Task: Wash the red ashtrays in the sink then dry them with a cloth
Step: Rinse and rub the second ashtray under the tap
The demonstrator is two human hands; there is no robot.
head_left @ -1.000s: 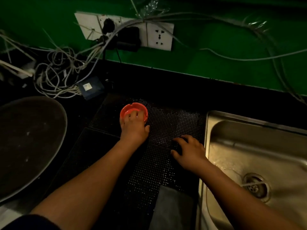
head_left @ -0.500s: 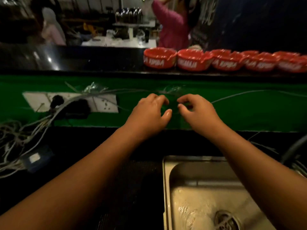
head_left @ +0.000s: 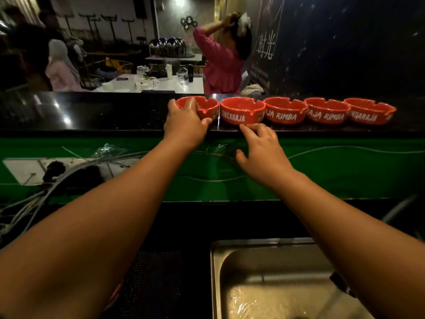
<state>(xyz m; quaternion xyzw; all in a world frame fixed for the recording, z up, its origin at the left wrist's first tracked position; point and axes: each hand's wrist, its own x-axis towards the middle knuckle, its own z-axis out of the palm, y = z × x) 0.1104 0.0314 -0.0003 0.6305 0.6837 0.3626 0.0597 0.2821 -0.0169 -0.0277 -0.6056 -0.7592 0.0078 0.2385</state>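
On the raised black counter (head_left: 92,116), above a green wall panel (head_left: 345,176): five red ashtrays in one row, all upright, white lettering on their sides.

- First ashtray (head_left: 208,109), leftmost. Held by the left grip (head_left: 186,123), a bare hand: fingers curled over the near rim, thumb pressed to the front wall.
- Second ashtray (head_left: 242,112), just beside the first. The right grip (head_left: 261,149), also a bare hand, is narrow and holds nothing. Its fingers are loosely curled, their tips at the counter edge just below this ashtray; contact with the ashtray cannot be told.
- Third ashtray (head_left: 285,111), fourth ashtray (head_left: 326,112) and fifth ashtray (head_left: 370,112) stand close together to the right, untouched.

Below, on the lower level: a steel sink (head_left: 216,272), with water (head_left: 264,302) running across its basin. A dark perforated mat (head_left: 151,284) lies to its left.

On the green panel, left: a white socket plate (head_left: 23,169) with a tangle of cables (head_left: 30,210).

Beyond the counter: a white table (head_left: 188,86) bearing small items, and a person in a pink top (head_left: 220,65) with arms raised.
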